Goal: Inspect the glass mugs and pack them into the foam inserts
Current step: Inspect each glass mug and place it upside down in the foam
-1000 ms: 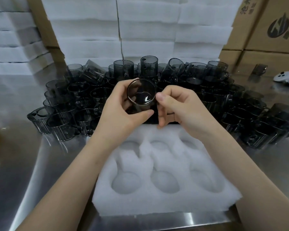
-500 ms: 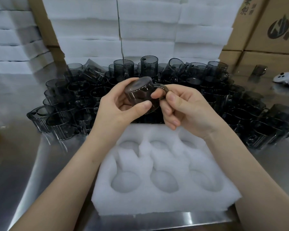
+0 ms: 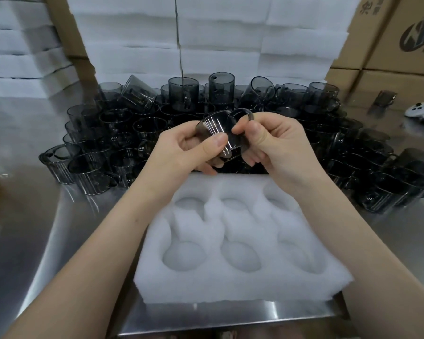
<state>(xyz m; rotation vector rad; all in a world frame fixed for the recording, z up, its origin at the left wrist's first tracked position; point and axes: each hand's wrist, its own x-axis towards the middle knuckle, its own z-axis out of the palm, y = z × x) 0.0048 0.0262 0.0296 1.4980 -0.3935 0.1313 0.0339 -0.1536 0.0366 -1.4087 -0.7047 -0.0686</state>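
Both hands are up over the far edge of the foam insert (image 3: 230, 289), sharing 1 smoky glass mug (image 3: 214, 132) tipped on its side. The left hand (image 3: 181, 152) curls round the body, thumb on the ribbed wall; the right hand (image 3: 279, 143) pinches it by the handle. The insert's 6 pockets hold nothing. More mugs (image 3: 123, 133) crowd the steel table (image 3: 34, 216) behind.
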